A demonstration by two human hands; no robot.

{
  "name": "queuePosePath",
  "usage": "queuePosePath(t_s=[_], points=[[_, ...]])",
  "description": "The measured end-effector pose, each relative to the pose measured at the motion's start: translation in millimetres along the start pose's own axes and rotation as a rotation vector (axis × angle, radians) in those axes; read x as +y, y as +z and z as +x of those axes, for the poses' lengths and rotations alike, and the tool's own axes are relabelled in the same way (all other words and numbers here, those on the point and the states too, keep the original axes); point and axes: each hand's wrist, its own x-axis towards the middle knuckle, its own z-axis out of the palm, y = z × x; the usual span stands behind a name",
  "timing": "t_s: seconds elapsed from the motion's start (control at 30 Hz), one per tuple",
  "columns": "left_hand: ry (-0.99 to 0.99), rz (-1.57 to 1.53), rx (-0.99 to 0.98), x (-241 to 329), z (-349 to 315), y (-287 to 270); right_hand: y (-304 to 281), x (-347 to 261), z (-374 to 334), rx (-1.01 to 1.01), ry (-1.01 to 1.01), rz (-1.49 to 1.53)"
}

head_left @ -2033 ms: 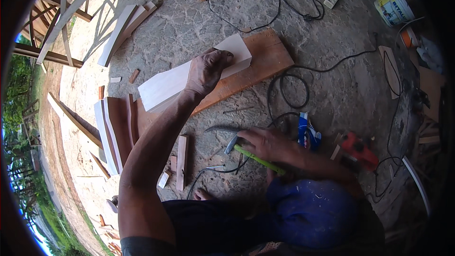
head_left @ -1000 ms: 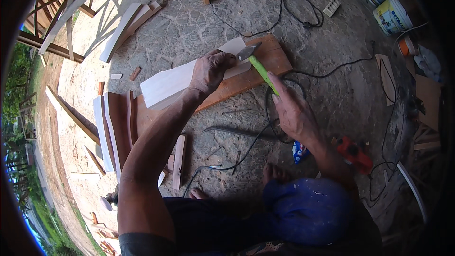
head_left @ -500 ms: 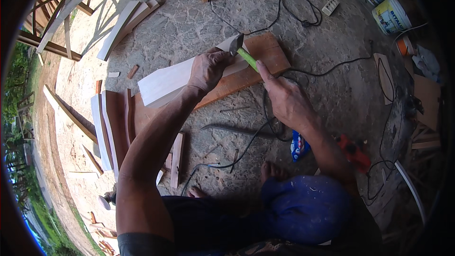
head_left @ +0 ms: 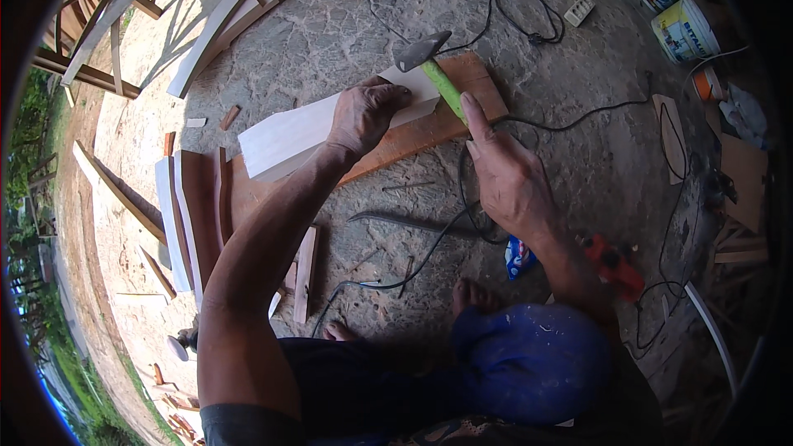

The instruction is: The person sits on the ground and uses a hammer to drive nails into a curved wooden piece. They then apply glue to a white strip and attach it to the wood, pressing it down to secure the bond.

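Note:
My right hand (head_left: 512, 177) is wrapped round the green handle of a hammer (head_left: 443, 87). Its dark metal head is raised just above the pale wooden piece (head_left: 289, 134), beyond my left fingertips. My left hand (head_left: 363, 116) is closed over that piece near its right end, thumb on top and fingers at the far edge. Whether a nail is between those fingers is hidden. Beneath the pale piece lies a reddish-brown board (head_left: 413, 139), slanting up to the right on the floor.
Curved wooden pieces (head_left: 186, 215) stand left of the board, with more (head_left: 216, 37) farther back. A black cable (head_left: 570, 126) snakes across the rough floor to the right. A blue packet (head_left: 519, 258) and a red tool (head_left: 613, 266) lie near my right forearm. Buckets (head_left: 684, 29) stand far right.
The hammer head has risen away from my left fingers, up and slightly right, as my right hand shifted right and down. My left hand stays on the pale piece.

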Motion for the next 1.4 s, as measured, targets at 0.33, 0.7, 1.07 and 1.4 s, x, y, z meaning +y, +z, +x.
queuePosePath(t_s=[0.33, 0.7, 1.07, 1.4], points=[[0.219, 0.188, -0.060, 0, 2, -1, 4, 3, -3, 0.057, -0.006, 0.022], [0.144, 0.103, -0.070, -2, 2, -1, 1, 0, 0, 0.017, -0.007, -0.021], [-0.040, 0.155, 0.007, 8, 4, 0, -9, -12, 5, 0.108, -0.073, -0.021], [-0.011, 0.168, -0.042, 0, 4, 3, -16, -20, 15, 0.175, -0.081, 0.027]])
